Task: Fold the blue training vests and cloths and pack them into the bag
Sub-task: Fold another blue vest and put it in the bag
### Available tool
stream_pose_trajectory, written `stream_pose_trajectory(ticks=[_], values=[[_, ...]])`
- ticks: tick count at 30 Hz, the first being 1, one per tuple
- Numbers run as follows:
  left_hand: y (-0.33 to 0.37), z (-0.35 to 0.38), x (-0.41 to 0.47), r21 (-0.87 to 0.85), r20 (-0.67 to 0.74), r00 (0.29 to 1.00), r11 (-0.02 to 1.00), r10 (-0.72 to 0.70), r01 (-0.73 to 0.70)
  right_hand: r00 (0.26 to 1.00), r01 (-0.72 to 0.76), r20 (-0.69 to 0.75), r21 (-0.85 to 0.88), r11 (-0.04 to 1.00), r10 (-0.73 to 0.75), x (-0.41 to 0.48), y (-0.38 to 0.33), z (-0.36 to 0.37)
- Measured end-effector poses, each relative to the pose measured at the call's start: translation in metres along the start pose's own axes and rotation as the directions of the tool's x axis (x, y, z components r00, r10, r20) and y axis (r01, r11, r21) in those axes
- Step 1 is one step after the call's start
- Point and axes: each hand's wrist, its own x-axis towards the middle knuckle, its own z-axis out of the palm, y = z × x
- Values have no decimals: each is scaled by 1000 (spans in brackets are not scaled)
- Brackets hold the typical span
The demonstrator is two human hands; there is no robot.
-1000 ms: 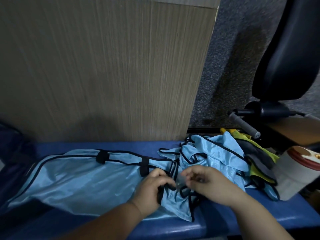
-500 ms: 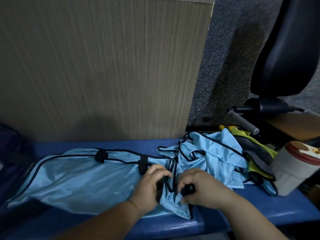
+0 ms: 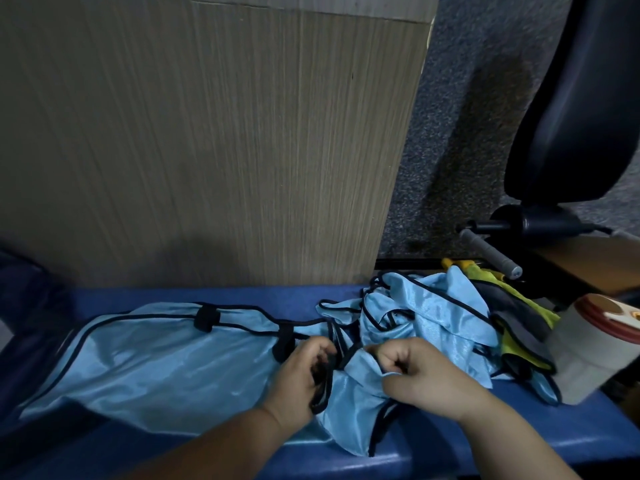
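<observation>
A light blue training vest [image 3: 156,362] with black trim lies spread along the blue bench [image 3: 519,441]. My left hand [image 3: 301,379] grips its black-edged strap end near the middle of the bench. Just to the right, my right hand [image 3: 415,372] is curled round a fold of the same blue cloth. A crumpled pile of more blue vests [image 3: 426,317] lies behind my right hand. At the far left edge a dark blue bag [image 3: 20,299] shows only in part.
A wood-grain panel [image 3: 207,133] stands right behind the bench. Yellow and grey cloths [image 3: 519,327] lie at the right of the pile, beside a white jar with a red lid [image 3: 599,348]. A black office chair [image 3: 581,116] stands on grey carpet at the right.
Both hands have shifted slightly along the vest's right end; the right hand has closed tighter on the fabric and the cloth between the hands has bunched up.
</observation>
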Motion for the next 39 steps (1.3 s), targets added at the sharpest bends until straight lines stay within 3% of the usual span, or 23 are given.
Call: stream_pose_trajectory(ticks=[3, 8, 11, 13, 20, 26, 30, 35, 39], values=[[-6, 0, -2, 113, -4, 1000, 994, 8, -8, 997, 55, -46, -78, 995, -59, 1, -2, -2], [2, 2, -8, 415, 20, 961, 872, 276, -259, 1000, 22, -3, -156, 987, -23, -3, -10, -3], [-2, 2, -6, 445, 70, 893, 788, 444, -427, 999, -19, 45, -202, 979, 28, -5, -11, 3], [-5, 1, -5, 437, 113, 872, 764, 477, -475, 994, -47, 81, -226, 973, 67, -6, -11, 4], [-9, 3, -2, 518, 19, 947, 807, 320, -283, 960, -161, 170, -321, 933, 224, -14, -13, -1], [-11, 4, 0, 464, -16, 980, 869, 200, -169, 900, -227, 313, -257, 940, 303, -17, -14, 8], [-11, 3, 0, 435, -8, 986, 889, 165, -145, 942, -193, 213, -283, 939, 258, -14, -9, 19], [2, 3, 2, 263, 18, 999, 963, 46, -50, 983, -15, 126, -661, 750, 132, -12, -19, 36], [21, 9, 16, 82, -7, 1000, 996, -30, 31, 990, -140, -84, -733, 666, 116, -7, -29, 54]])
